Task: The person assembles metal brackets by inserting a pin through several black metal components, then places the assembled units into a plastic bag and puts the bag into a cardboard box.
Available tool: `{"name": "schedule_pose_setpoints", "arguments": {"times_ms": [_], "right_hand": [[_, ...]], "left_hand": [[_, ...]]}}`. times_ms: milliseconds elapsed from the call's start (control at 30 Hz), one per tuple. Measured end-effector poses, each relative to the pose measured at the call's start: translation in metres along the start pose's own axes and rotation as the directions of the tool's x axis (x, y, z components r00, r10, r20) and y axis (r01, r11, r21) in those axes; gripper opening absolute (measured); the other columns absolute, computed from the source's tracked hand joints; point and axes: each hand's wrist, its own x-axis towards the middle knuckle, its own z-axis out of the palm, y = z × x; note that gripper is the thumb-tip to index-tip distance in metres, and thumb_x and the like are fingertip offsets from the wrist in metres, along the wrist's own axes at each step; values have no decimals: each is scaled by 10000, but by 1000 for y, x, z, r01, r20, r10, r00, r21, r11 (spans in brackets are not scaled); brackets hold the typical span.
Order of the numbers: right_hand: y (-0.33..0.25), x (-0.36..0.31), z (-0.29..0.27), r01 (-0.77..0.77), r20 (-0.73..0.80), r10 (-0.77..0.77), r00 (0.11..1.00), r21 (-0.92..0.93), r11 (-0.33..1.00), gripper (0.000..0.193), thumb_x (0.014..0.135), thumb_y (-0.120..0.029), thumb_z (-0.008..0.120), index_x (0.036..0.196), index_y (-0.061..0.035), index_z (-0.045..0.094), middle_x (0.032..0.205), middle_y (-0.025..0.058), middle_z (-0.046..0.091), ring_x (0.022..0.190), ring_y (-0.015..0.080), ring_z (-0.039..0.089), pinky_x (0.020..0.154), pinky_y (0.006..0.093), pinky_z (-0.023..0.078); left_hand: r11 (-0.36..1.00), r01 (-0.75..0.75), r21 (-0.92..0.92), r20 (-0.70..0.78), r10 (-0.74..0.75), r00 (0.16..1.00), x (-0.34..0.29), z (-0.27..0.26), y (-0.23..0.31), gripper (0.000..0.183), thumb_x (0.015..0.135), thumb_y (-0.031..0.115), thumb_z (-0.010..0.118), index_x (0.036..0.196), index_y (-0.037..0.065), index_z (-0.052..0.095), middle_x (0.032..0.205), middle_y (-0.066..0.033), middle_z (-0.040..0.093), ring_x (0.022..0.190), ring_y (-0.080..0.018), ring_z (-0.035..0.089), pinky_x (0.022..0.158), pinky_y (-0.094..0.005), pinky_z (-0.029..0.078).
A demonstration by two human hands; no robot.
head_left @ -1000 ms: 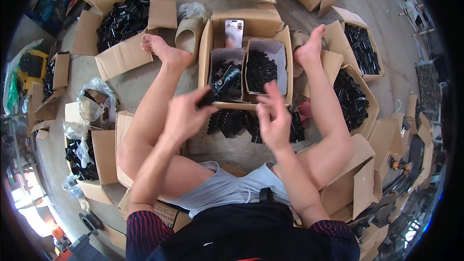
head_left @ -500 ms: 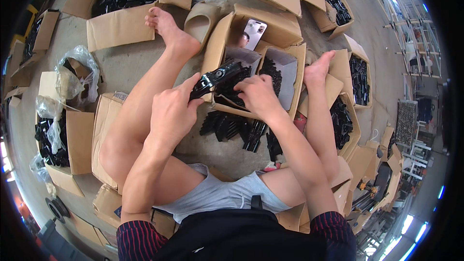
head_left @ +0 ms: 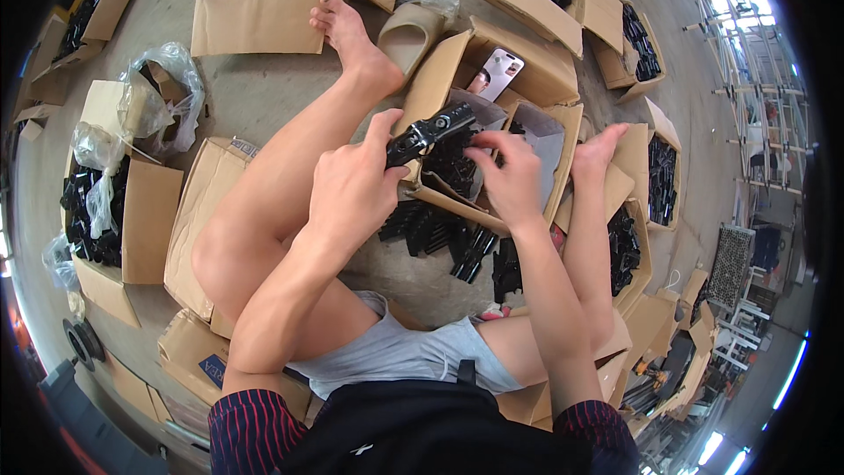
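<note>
My left hand [head_left: 353, 183] is wrapped round a black jointed part [head_left: 432, 134] with a bolt or pin in its side, held tilted above a cardboard box [head_left: 462, 209]. Close to the part's far end, my right hand [head_left: 512, 174] has thumb and forefinger drawn together in a pinch. Whatever sits between those fingertips is too small to make out. Below both hands, the box holds two grey-lined compartments with small black pieces [head_left: 450, 167]. A phone [head_left: 496, 73] with a lit screen leans against the box's far wall. Larger black parts [head_left: 475, 253] lie on the floor before the box.
My bare legs flank the box. Open cartons of black parts surround me, among them a far-left carton [head_left: 258, 25], a left carton [head_left: 151, 224] and a right carton [head_left: 664, 178]. A sandal [head_left: 410, 40] and clear plastic bags [head_left: 167, 92] lie on the floor. Metal racks [head_left: 752, 79] stand far right.
The whole view has shifted. My left hand has moved forward with the black jointed part. My right hand has risen from over the small pieces, its fingers now pinched nearer the part's end.
</note>
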Motion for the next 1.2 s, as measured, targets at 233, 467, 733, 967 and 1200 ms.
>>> {"name": "schedule_pose_setpoints", "arguments": {"times_ms": [233,467,733,967,1200], "right_hand": [[-63,6,-16,371,-193,-348,918,104,923,143,748,-41,834,855,-66,743,887,35,745,891,210,686,833,348,497],[-52,-10,5,432,-43,-431,901,4,902,95,771,-107,788,854,-106,742,886,-23,726,889,185,666,883,374,439],[-59,-9,-5,355,-102,-352,930,10,935,103,822,-96,775,911,-51,751,940,58,737,895,217,678,857,368,477],[97,-26,-22,-413,-97,403,910,-152,898,202,922,-178,702,1044,-17,724,971,179,739,926,363,704,859,447,540],[165,-50,10,-441,375,686,624,-556,705,281,785,-228,826,993,-56,748,977,197,743,984,367,710,871,416,552]], "left_hand": [[996,-32,85,115,22,993,-9,17,3,700,800,81,771,1399,75,409,991,-146,752,818,-386,708,710,-491,550],[993,-105,61,106,98,990,-16,19,7,692,791,62,766,1378,48,400,962,-149,749,801,-374,714,664,-492,553],[994,-102,31,48,100,994,-18,21,1,555,813,77,745,1317,17,520,781,-177,698,739,-383,705,673,-467,554],[319,437,-841,385,-214,898,0,28,-12,349,1018,214,632,1311,25,623,1077,-39,721,1013,-172,693,925,-333,548],[-207,415,-886,444,-121,888,5,29,-5,317,1053,244,570,1303,49,574,1177,-73,694,1111,-168,675,1045,-341,537]]}}
